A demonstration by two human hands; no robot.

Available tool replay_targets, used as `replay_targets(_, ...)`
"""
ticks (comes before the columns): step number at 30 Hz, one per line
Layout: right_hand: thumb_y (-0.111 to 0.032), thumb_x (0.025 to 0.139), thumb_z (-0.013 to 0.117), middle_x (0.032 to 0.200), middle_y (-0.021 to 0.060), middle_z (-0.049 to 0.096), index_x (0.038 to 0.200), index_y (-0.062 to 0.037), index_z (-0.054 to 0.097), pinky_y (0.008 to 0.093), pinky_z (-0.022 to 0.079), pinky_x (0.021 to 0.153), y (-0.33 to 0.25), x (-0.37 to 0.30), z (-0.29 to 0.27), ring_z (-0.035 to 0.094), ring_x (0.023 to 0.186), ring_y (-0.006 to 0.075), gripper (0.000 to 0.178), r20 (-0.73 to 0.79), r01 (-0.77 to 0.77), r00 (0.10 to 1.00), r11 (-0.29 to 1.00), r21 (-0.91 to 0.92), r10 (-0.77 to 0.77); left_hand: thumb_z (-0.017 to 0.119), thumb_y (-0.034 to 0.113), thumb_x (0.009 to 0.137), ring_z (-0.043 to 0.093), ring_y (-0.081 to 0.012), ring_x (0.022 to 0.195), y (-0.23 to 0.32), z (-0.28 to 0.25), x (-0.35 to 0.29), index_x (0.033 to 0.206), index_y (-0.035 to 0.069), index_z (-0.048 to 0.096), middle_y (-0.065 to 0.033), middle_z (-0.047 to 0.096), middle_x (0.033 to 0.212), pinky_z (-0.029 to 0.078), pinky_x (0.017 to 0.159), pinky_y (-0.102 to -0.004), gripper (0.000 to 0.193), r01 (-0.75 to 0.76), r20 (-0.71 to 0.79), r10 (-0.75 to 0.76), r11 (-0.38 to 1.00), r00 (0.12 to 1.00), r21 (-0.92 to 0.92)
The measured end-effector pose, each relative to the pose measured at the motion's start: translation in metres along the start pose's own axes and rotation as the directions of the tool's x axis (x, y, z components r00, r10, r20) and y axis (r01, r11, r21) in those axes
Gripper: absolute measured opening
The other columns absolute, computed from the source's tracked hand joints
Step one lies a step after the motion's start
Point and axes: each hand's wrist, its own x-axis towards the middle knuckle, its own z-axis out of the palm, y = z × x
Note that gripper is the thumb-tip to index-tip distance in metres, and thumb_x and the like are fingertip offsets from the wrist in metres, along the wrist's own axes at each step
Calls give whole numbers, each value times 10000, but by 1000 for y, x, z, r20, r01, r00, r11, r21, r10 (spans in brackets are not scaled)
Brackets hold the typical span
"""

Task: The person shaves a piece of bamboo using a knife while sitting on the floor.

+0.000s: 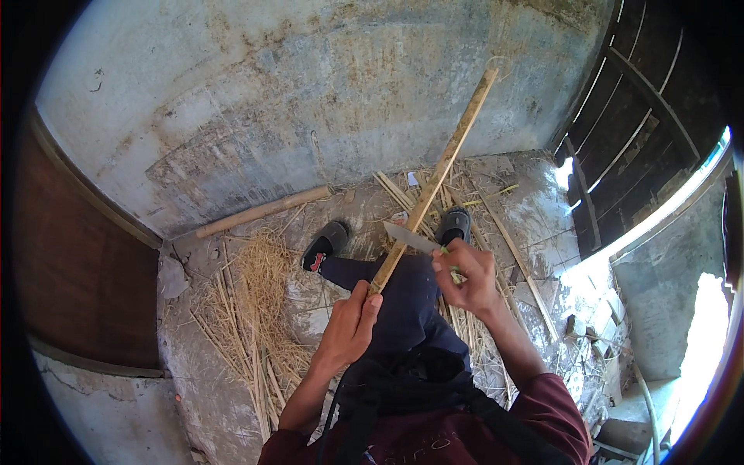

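Note:
A long split bamboo strip (440,174) slants up and away from my lap toward the wall. Its near end is gripped by my left hand (347,325), fingers closed round it. My right hand (468,279) is closed on the handle of a knife (413,238); a bit of green shows at the grip. The knife's flat grey blade lies across the strip, a little beyond my left hand. Whether the edge has bitten into the bamboo I cannot tell.
A heap of pale shavings (266,287) and thin strips lies left of my legs. A round bamboo pole (263,211) rests along the wall's foot. More strips (521,267) lie to the right. My shoes (332,239) are on the littered floor, with a dark slatted door (635,116) at right.

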Motion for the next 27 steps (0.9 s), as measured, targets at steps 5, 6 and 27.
replay_targets(5,8,868,747,766,69,639,934,-55,700,366,484,506,-2,7,-1,644,568,231,103,19,12,1000,999,34,-12,474,301,1157,581,-314,563,-6,0,0,965,33,470,-127,518,640,422,578,-426,329,1,-17,-1,1000,1000,17)
replay_targets(6,9,864,747,772,68,642,943,-53,704,367,489,510,-4,7,-1,646,569,224,109,36,12,999,999,37,-14,470,300,1158,579,-312,563,-7,0,-1,964,34,468,-126,513,638,419,576,-426,329,-3,-14,3,1000,1000,6)
replay_targets(27,13,897,739,703,90,606,860,-21,651,338,450,494,30,27,-19,610,542,222,101,-100,-122,988,992,-11,120,501,261,1146,528,-215,528,-16,-9,-15,935,32,485,-90,522,628,401,544,-376,311,26,40,-25,999,999,-24)
